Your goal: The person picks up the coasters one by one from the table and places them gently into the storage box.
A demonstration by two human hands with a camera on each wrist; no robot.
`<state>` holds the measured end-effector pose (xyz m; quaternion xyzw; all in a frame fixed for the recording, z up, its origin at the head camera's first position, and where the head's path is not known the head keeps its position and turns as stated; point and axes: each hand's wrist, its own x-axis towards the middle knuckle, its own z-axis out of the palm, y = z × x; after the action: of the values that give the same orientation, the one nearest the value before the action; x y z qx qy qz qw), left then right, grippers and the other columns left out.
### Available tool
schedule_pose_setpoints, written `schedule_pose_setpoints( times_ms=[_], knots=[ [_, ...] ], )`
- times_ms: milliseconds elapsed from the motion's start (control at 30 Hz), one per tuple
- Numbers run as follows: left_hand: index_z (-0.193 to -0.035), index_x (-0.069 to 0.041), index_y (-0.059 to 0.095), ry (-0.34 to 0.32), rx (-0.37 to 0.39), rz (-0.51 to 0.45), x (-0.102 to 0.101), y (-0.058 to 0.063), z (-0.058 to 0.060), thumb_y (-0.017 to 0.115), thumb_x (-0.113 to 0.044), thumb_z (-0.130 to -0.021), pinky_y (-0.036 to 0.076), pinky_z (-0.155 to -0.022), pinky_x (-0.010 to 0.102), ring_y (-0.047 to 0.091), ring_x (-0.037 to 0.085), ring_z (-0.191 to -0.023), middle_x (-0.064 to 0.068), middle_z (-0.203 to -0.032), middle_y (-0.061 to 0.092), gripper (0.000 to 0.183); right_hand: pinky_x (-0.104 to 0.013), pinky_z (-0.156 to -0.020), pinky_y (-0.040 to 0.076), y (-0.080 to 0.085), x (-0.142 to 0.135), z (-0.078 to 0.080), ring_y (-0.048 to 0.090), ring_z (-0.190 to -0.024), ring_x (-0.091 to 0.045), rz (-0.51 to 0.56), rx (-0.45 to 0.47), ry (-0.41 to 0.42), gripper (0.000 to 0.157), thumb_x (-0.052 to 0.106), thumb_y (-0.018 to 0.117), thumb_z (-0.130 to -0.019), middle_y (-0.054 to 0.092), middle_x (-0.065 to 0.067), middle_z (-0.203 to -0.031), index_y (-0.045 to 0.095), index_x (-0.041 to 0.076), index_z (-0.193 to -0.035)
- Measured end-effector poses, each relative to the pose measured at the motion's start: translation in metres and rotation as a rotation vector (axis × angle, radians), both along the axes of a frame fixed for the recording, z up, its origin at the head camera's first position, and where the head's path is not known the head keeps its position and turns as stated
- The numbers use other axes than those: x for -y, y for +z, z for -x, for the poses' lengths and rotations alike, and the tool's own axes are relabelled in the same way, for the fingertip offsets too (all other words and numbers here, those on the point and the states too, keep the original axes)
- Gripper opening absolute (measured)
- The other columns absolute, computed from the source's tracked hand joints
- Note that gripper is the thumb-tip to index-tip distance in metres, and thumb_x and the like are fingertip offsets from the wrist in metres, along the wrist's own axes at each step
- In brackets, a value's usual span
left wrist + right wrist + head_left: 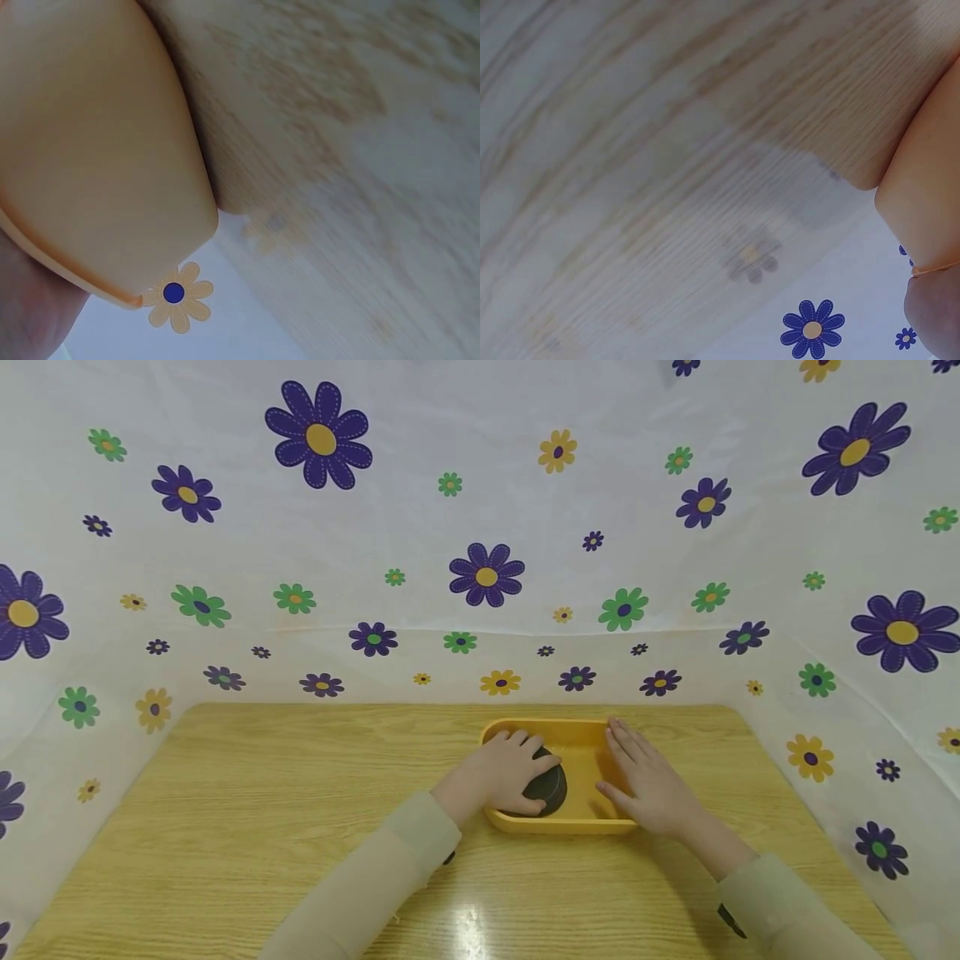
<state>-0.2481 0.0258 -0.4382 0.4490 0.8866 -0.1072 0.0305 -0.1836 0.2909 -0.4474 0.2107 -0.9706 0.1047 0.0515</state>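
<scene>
A yellow rectangular tray (pixel 585 827) with raised walls sits on the table, right of centre in the head view. Inside its left end lies a dark, rounded, smooth-looking object (pixel 553 787), partly covered, its exact kind unclear. Over it the left hand (pixel 504 774) spreads its fingers and thumb, gripping it from above. At the tray's right end rests the right hand (pixel 654 783), fingers extended along the rim and thumb reaching inside. The left wrist view shows the tray's outer wall (pixel 105 127) up close; the right wrist view catches part of the right hand (pixel 937 311) at the rim.
The wood-grain table (pixel 300 802) has a glossy surface. A white flower-print sheet (pixel 405 527) rises behind it and along both sides. Light sleeves (pixel 375 877) cover both forearms.
</scene>
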Motion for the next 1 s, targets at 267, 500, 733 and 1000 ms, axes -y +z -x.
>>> schedule_pose_setpoints(
  times_ms=[267,500,733,1000],
  knots=[
    [-0.164,-0.032,0.040,-0.021,0.002,-0.022,0.002,-0.001,0.000,0.051,-0.062,-0.104,0.040,-0.123,0.044,0.045,0.026,-0.151,0.004,-0.164,0.047,0.068,-0.061,-0.128,0.025,0.001,0.000,-0.001,0.024,-0.160,-0.049,-0.014,-0.009,0.006,0.080,0.037,0.058,-0.105,0.022,-0.030,-0.172,0.030,-0.013,-0.161],
    [-0.164,-0.032,0.040,-0.023,-0.017,-0.031,0.007,0.003,-0.003,0.048,-0.059,-0.107,0.039,-0.124,0.044,0.045,0.024,-0.151,0.004,-0.163,0.047,0.064,-0.060,-0.128,0.025,0.002,0.000,0.000,0.024,-0.160,-0.049,-0.018,-0.005,0.006,0.080,0.039,0.058,-0.106,0.022,-0.030,-0.173,0.030,-0.012,-0.161],
    [-0.162,-0.031,0.043,-0.035,-0.038,-0.054,0.019,0.008,-0.008,0.050,-0.057,-0.107,0.041,-0.122,0.044,0.049,0.024,-0.148,0.004,-0.160,0.050,0.061,-0.059,-0.129,0.025,0.000,-0.001,0.000,0.024,-0.159,-0.050,-0.014,-0.009,0.013,0.080,0.038,0.058,-0.105,0.022,-0.031,-0.172,0.030,-0.013,-0.161],
    [-0.162,-0.028,0.044,-0.046,-0.049,-0.069,0.032,0.014,-0.012,0.049,-0.056,-0.108,0.039,-0.125,0.044,0.049,0.025,-0.148,0.005,-0.160,0.049,0.061,-0.058,-0.129,0.024,0.000,-0.001,-0.001,0.024,-0.159,-0.050,-0.011,-0.015,0.013,0.080,0.037,0.059,-0.105,0.022,-0.031,-0.172,0.030,-0.013,-0.160]
  ],
)
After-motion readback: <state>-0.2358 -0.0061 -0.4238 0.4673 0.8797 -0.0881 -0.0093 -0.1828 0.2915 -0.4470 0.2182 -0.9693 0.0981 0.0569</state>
